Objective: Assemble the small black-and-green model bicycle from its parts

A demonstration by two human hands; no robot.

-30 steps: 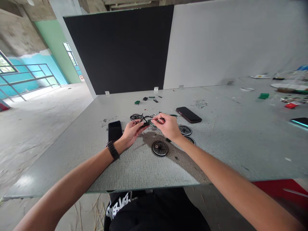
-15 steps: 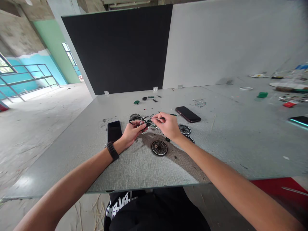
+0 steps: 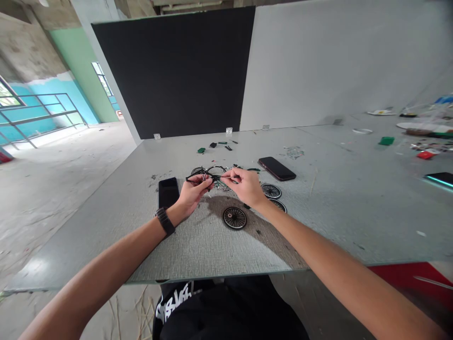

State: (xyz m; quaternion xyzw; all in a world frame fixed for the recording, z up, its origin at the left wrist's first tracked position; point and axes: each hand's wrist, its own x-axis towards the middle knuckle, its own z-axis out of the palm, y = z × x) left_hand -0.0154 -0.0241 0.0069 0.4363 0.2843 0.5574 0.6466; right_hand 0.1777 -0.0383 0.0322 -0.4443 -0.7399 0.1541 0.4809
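Note:
My left hand (image 3: 193, 194) is closed around the small black frame (image 3: 192, 179) of a model bicycle, held just above the table. Facing it, my right hand (image 3: 247, 185) pinches a thin screwdriver (image 3: 222, 176), whose shaft points left at the black part; whether the tip touches is too small to tell. Below the hands a spoked wheel (image 3: 234, 218) lies flat. Two more wheels, one of them a spoked wheel (image 3: 272, 191), rest by my right wrist, partly covered by the forearm. Behind my left fingers another black wheel (image 3: 198, 171) shows in part.
A phone (image 3: 168, 191) lies left of my left hand, and a second phone (image 3: 277, 168) is beyond my right hand. Small green and black pieces (image 3: 201, 150) are scattered toward the black panel (image 3: 173, 75). Clutter and a lit phone (image 3: 440, 179) are far right.
The black frame has turned and tilted in my left hand, its left end now further left. My right fingers have shifted slightly, with the screwdriver still in their pinch.

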